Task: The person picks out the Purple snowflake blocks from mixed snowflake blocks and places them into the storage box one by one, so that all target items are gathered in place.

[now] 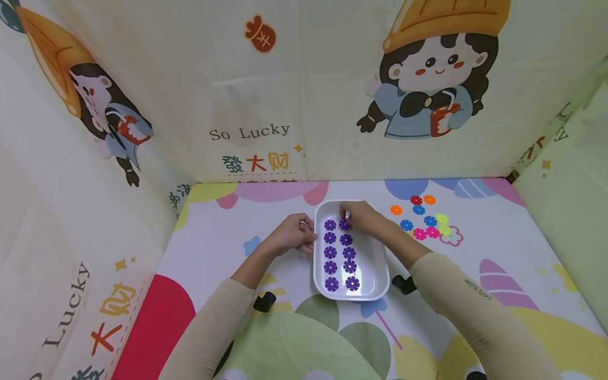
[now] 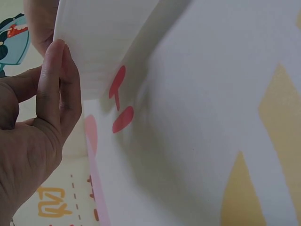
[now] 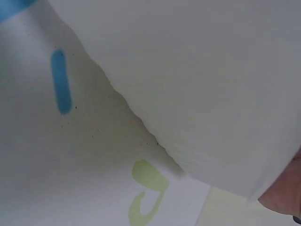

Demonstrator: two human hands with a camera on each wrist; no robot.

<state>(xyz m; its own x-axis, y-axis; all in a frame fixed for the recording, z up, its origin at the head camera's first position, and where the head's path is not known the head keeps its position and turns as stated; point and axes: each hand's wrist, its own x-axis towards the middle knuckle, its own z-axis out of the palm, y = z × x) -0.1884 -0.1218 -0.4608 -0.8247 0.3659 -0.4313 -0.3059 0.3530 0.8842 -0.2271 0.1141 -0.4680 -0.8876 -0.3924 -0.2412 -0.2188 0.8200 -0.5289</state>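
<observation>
A white tray (image 1: 372,264) sits on the table with its long sides running away from me. Inside it, several purple flower-shaped pieces (image 1: 330,253) form two columns in its left and middle parts. My left hand (image 1: 293,233) holds the tray's left rim; in the left wrist view, fingers (image 2: 49,89) touch the tray wall (image 2: 94,47). Over the tray's far end, my right hand (image 1: 362,217) has its fingertips on the farthest purple flower piece (image 1: 344,225) of the right column, pinching it. In the right wrist view the tray's outer wall (image 3: 197,94) hides most of that hand.
Loose flower pieces lie right of the tray: red (image 1: 416,200), orange (image 1: 396,210), blue (image 1: 406,225), pink (image 1: 432,232) and yellow (image 1: 442,218). The tablecloth (image 1: 280,195) is printed with coloured shapes. Printed cloth walls (image 1: 332,153) stand behind and at both sides.
</observation>
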